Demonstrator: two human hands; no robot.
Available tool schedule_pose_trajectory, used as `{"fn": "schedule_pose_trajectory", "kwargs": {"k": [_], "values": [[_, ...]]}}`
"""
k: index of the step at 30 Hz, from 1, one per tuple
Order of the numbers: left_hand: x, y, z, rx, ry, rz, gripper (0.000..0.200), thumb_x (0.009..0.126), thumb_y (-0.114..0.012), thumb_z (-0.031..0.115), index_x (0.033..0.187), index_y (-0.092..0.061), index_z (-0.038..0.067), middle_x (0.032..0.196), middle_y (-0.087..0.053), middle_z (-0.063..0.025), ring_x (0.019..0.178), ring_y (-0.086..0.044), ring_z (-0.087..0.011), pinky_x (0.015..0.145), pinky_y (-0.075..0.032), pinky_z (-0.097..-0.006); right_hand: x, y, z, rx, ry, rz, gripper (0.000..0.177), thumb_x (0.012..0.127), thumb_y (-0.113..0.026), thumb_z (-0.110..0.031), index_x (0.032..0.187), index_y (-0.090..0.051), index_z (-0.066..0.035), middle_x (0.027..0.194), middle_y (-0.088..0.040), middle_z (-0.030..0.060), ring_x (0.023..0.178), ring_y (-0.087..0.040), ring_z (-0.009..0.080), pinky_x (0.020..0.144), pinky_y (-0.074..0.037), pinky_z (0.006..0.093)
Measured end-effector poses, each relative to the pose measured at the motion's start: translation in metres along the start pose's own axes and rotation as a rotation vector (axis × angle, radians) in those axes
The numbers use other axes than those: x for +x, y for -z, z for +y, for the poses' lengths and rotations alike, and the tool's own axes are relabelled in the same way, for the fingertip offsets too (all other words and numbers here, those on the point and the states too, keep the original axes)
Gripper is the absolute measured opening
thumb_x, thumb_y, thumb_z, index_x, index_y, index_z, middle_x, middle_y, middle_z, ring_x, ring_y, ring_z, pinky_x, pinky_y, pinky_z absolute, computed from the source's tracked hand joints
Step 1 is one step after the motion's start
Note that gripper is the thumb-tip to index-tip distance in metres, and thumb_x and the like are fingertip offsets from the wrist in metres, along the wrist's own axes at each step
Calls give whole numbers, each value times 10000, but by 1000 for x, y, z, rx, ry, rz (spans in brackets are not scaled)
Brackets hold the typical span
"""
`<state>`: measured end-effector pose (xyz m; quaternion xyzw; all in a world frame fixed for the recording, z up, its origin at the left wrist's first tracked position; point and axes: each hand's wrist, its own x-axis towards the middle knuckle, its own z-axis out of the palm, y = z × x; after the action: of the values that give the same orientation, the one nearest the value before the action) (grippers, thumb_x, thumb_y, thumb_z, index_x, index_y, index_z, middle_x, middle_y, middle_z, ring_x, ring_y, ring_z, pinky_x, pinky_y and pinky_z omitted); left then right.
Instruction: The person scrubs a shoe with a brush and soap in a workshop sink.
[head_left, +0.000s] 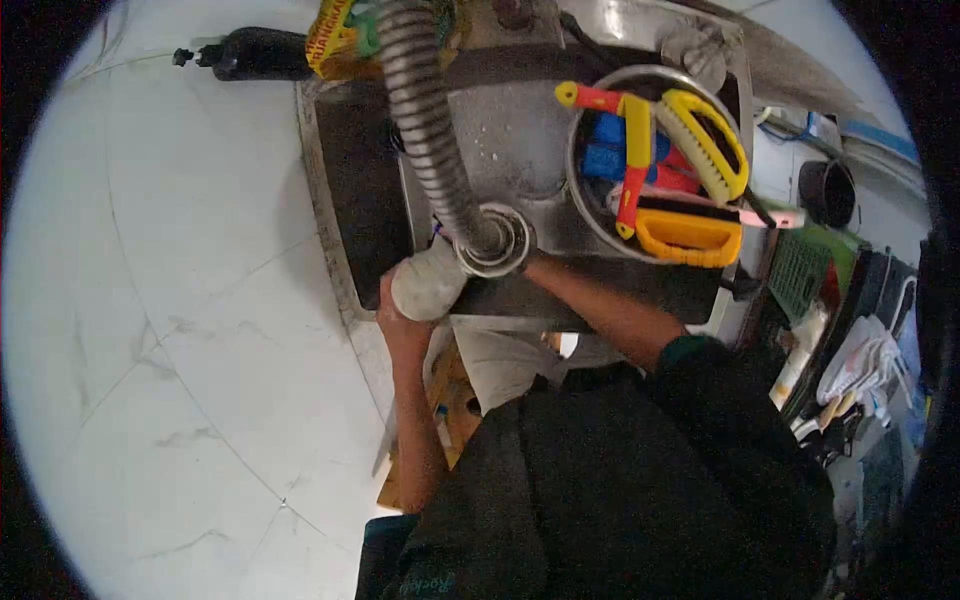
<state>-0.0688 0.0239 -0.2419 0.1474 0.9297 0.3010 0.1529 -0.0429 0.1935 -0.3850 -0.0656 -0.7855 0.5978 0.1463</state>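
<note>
My left hand (pixel 402 318) is at the sink's near edge, its fingers wrapped round a whitish, rounded object (pixel 430 284) whose kind I cannot make out. Against that object sits a round, light-rimmed ring (pixel 515 232), right at the lower end of a ribbed metal hose (pixel 415 95). My right hand (pixel 530 262) is beside the ring on its right; its fingers are mostly hidden behind it. Both hands are over the near part of the metal sink (pixel 500 130).
To the right stands a round metal pot (pixel 577 175) holding yellow, red, orange and blue plastic-handled items. A dark bottle (pixel 262 54) lies at the back left beside a yellow packet (pixel 335 40). White marbled tile (pixel 200 330) covers the left side. A green rack (pixel 800 270) is at right.
</note>
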Motion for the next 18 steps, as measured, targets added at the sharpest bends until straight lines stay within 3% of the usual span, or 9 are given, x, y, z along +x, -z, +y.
{"fn": "schedule_pose_trajectory", "kwargs": {"k": [3,6,7,10,11,14,16,18], "values": [[0,4,5,68,-16,-101,697,603,-885,192,1199,-538,89,1131,-646,-144,1062,-625,-316,866,-494,-402,3,29,-65,66,-69,-38,591,795,-738,-347,1272,-544,-55,1112,-641,197,1072,-610,284,969,-455,421],[4,10,13,85,39,-31,668,586,-874,116,1176,-559,109,1095,-667,-130,995,-659,-327,818,-524,-389,9,36,-96,126,-152,-60,520,889,-661,-339,1328,-537,-88,1136,-633,175,1120,-582,269,1011,-438,414],[5,13,23,-90,52,-67,671,571,-877,124,1165,-564,107,1101,-664,-139,996,-657,-339,812,-526,-400,3,22,-91,83,-257,-141,556,880,-658,-388,1355,-528,-131,1171,-621,193,1145,-565,303,1021,-395,413],[13,6,30,14,82,-96,678,567,-882,140,1163,-562,101,1092,-663,-148,996,-652,-352,806,-523,-409,-3,16,-94,140,-308,18,554,872,-670,-363,1350,-528,-120,1176,-623,187,1127,-568,305,1011,-394,414],[14,6,35,113,-37,-69,673,570,-884,156,1158,-561,93,1063,-664,-157,983,-645,-373,798,-520,-423,3,15,-92,178,-310,19,553,872,-673,-348,1347,-527,-104,1205,-601,203,1150,-548,320,1025,-377,425],[10,-4,30,113,-22,-65,684,591,-875,138,1188,-543,101,1041,-683,-149,965,-674,-348,789,-529,-411,-2,30,-96,285,-357,-21,551,873,-680,-306,1337,-524,-54,1292,-535,249,1221,-488,365,1068,-325,455],[11,0,38,79,-37,-61,655,589,-872,145,1159,-556,86,1040,-672,-159,982,-654,-363,783,-520,-425,-2,29,-102,83,-263,3,568,861,-695,-291,1339,-520,-38,1278,-546,265,1202,-515,372,1045,-358,438],[15,3,33,39,-93,-40,641,579,-870,168,1134,-562,76,997,-668,-168,936,-638,-401,761,-507,-452,-15,39,-129,-265,-13,48,575,860,-695,-284,1339,-515,-22,1230,-580,262,1153,-561,351,1011,-400,412]]}}
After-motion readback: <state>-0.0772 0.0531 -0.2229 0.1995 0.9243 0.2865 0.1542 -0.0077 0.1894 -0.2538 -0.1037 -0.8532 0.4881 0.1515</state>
